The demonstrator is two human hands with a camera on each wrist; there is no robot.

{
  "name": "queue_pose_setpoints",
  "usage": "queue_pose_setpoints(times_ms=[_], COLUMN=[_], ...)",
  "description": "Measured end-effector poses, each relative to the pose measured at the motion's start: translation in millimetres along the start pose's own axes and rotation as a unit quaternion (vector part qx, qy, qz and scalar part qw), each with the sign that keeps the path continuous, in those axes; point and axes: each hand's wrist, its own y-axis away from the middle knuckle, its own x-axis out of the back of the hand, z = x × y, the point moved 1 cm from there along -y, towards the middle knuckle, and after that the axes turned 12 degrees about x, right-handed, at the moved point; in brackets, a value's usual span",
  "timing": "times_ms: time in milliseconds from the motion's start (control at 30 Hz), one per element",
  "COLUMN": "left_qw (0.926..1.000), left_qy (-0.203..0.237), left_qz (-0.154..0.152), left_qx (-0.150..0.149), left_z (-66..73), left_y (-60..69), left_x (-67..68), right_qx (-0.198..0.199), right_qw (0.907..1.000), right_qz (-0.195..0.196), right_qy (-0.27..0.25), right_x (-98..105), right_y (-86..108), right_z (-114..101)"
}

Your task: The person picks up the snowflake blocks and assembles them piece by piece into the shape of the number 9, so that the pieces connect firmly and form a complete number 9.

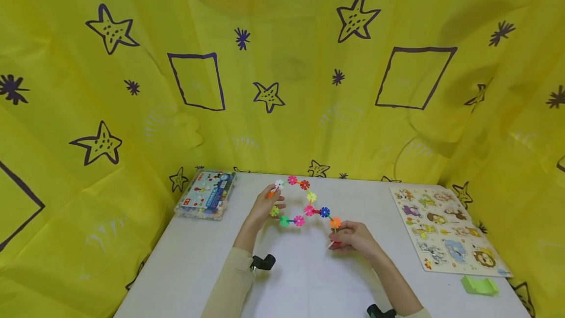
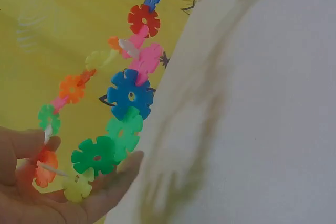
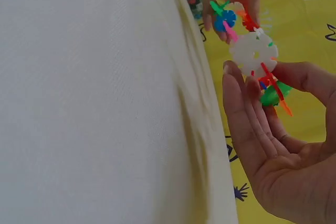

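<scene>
A chain of colourful notched snowflake discs (image 1: 309, 210) is held above the white table, a ring with a short tail running off its right side. My left hand (image 1: 263, 206) holds the ring's left side near white and orange discs. In the left wrist view an orange disc (image 2: 46, 169) lies between thumb and fingers, and a yellow disc (image 2: 79, 186) rests by the fingers. My right hand (image 1: 355, 239) pinches the tail's end below an orange disc (image 1: 335, 223). In the right wrist view, thumb and fingertips meet at red and green discs beside a white disc (image 3: 254, 53).
A clear box (image 1: 206, 195) with a printed label and colourful pieces stands at the back left. At the right lies an animal puzzle board (image 1: 446, 225), with a light green block (image 1: 479, 285) near its front corner. A yellow patterned curtain (image 1: 291, 131) surrounds the table.
</scene>
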Motion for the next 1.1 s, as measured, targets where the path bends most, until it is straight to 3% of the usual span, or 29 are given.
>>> queue_pose_setpoints(times_ms=[200, 367, 600, 833, 1000, 1100], left_qw=[0.9984, 0.9971, 0.9940, 0.9964, 0.9974, 0.9978], left_qy=[0.053, 0.076, 0.103, 0.082, 0.070, 0.064], left_qz=[-0.021, 0.001, 0.020, -0.002, -0.012, -0.002], left_qx=[0.009, 0.007, -0.030, -0.021, -0.014, -0.014], left_z=[4.9, 7.9, 8.7, 11.3, 16.1, 18.9], left_y=[-15.9, -28.8, -44.5, -56.6, -64.4, -68.1], left_x=[-11.5, -20.7, -28.7, -35.9, -41.0, -42.8], right_qx=[-0.004, -0.004, -0.008, -0.003, -0.007, -0.014], right_qw=[0.9998, 0.9996, 0.9994, 0.9987, 0.9998, 0.9998], right_qz=[-0.014, -0.024, -0.024, -0.018, 0.000, 0.009], right_qy=[0.013, -0.017, -0.024, -0.047, -0.020, -0.014], right_x=[-5.4, -10.6, -19.7, -32.8, -38.1, -38.8], right_y=[0.9, 0.1, -0.2, -4.2, -9.8, -16.0], right_z=[1.6, 3.0, 7.3, 10.6, 13.1, 16.4])
